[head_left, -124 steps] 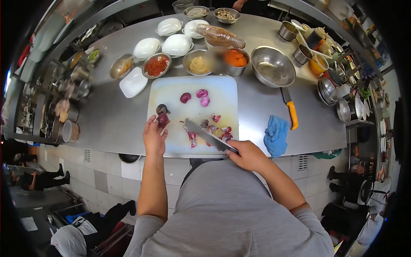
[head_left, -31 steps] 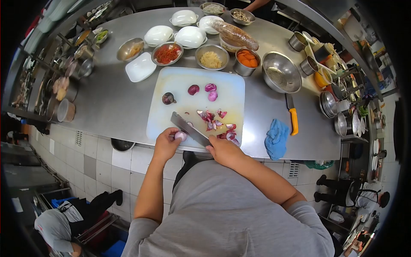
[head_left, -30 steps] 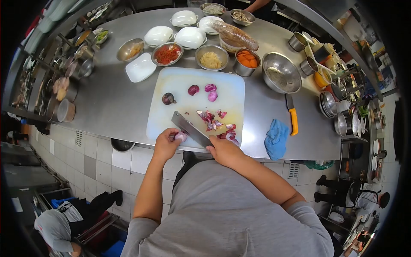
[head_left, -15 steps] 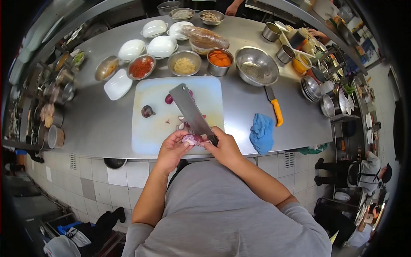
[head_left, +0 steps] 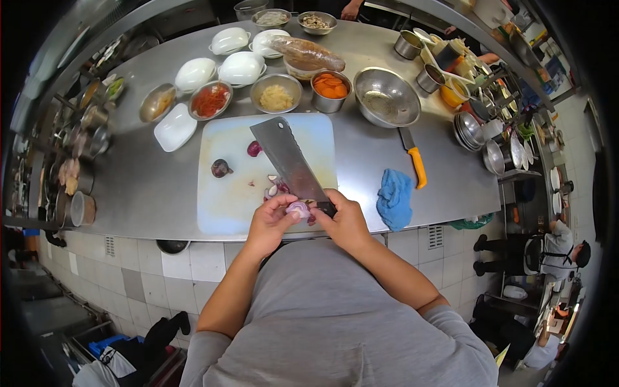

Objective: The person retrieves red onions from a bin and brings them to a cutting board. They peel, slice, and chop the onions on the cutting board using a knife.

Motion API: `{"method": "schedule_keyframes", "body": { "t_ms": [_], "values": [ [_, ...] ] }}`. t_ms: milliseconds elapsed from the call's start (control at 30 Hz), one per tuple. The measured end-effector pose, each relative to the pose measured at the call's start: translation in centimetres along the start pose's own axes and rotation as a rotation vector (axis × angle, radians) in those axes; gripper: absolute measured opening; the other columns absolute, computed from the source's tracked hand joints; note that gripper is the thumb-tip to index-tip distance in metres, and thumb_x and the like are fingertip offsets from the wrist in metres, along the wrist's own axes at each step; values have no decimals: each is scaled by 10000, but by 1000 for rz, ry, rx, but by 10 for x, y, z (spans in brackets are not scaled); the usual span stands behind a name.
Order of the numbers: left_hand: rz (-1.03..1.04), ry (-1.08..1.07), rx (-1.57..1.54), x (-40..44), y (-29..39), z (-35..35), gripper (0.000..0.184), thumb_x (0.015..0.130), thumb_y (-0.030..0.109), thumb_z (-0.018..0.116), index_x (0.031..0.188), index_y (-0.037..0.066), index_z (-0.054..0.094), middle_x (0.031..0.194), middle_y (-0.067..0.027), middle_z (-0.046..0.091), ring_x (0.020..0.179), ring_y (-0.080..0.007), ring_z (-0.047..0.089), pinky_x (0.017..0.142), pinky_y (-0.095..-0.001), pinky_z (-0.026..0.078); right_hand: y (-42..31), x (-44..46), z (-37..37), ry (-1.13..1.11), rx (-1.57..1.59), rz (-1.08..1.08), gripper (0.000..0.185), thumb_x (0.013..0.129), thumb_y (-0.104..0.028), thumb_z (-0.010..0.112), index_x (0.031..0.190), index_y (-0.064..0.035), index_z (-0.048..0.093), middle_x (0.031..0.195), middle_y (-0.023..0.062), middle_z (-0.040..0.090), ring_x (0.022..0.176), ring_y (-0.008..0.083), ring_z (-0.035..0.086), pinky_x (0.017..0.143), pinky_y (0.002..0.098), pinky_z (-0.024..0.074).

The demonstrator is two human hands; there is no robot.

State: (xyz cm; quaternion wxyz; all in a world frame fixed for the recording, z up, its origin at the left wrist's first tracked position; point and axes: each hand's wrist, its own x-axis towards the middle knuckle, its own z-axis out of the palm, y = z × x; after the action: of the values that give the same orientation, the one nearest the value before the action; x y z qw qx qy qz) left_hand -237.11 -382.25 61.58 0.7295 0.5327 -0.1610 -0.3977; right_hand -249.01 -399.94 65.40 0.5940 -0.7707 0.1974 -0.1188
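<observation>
Between my hands, at the near edge of the white cutting board (head_left: 225,200), is a cut red onion (head_left: 298,209) with its pale rings showing. My left hand (head_left: 269,222) pinches it from the left. Wrapped around the black handle of a cleaver (head_left: 289,161), my right hand (head_left: 342,219) also touches the onion with its thumb. The broad blade points away from me and slants left over the board. Onion peelings and pieces (head_left: 274,188) lie left of the blade. Farther off on the board are a whole red onion (head_left: 221,168) and another purple onion piece (head_left: 255,148).
Bowls of chopped red food (head_left: 210,101), minced pale food (head_left: 276,97) and sliced carrots (head_left: 331,87) stand behind the board. A steel bowl (head_left: 387,98), a yellow-handled knife (head_left: 417,164) and a blue cloth (head_left: 394,198) are to the right. Other people are around the kitchen.
My hands and the onion have shifted slightly right. The onion is turned so more of its cut rings show. The cleaver has rolled, showing more of its blade's flat side.
</observation>
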Motion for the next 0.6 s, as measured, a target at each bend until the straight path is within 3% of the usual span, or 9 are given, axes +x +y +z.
{"method": "schedule_keyframes", "body": {
  "t_ms": [600],
  "values": [
    [52, 65, 33, -7, -5, 1, 365, 996, -7, 747, 1341, -4, 631, 1222, -101, 727, 1114, -169, 702, 968, -331, 603, -29, 4, -7, -68, -171, -93, 246, 978, -79, 753, 1206, -12, 690, 918, 134, 803, 799, 207, 806, 735, 335, 606]
  ]
}}
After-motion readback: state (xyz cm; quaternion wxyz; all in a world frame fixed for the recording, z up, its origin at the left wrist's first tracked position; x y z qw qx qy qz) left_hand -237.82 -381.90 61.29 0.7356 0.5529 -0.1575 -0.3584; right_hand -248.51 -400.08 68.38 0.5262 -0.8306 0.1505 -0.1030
